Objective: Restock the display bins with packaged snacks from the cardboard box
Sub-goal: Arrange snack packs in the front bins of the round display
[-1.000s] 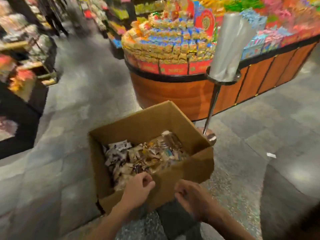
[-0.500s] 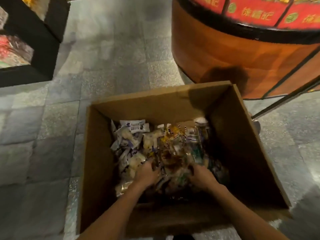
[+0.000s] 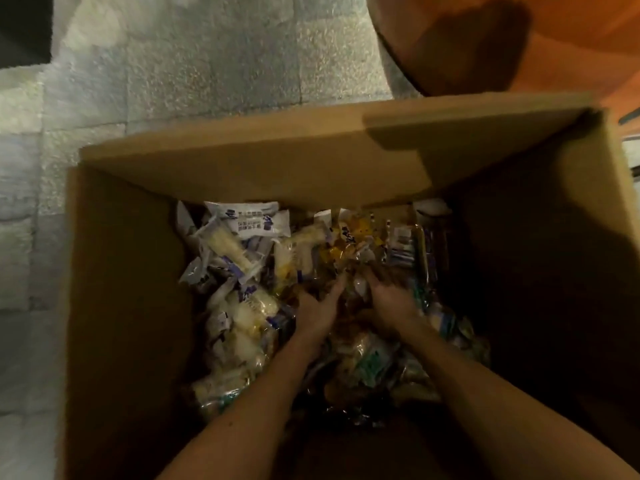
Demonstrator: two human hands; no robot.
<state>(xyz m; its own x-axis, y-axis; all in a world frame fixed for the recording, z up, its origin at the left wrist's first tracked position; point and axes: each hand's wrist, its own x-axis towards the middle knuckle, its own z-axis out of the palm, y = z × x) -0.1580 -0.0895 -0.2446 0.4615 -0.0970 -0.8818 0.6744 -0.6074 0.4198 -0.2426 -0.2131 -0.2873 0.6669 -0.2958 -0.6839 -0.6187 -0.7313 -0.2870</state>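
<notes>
The packaged snacks (image 3: 242, 306) lie in a loose heap on the floor of the cardboard box (image 3: 131, 271), spread from its far wall back toward the near edge and thicker along the left wall than the shadowed right. They sit directly under and between both hands, so the coming lift looks like a two-handed scoop straight up. The packets point every way, with no shared long axis. They are small, glossy wrappers: white-and-blue ones (image 3: 249, 223) toward the far left corner, amber ones (image 3: 356, 237) at the far middle and greenish ones (image 3: 374, 365) nearer. The left hand (image 3: 318, 306) and right hand (image 3: 391, 299) are close together mid-box, about equally near. The left fingers look stretched forward into the pile; the right is too blurred to tell its hold. Past the box's far right corner stands a display base (image 3: 571, 36) on grey floor tiles (image 3: 207, 46).
</notes>
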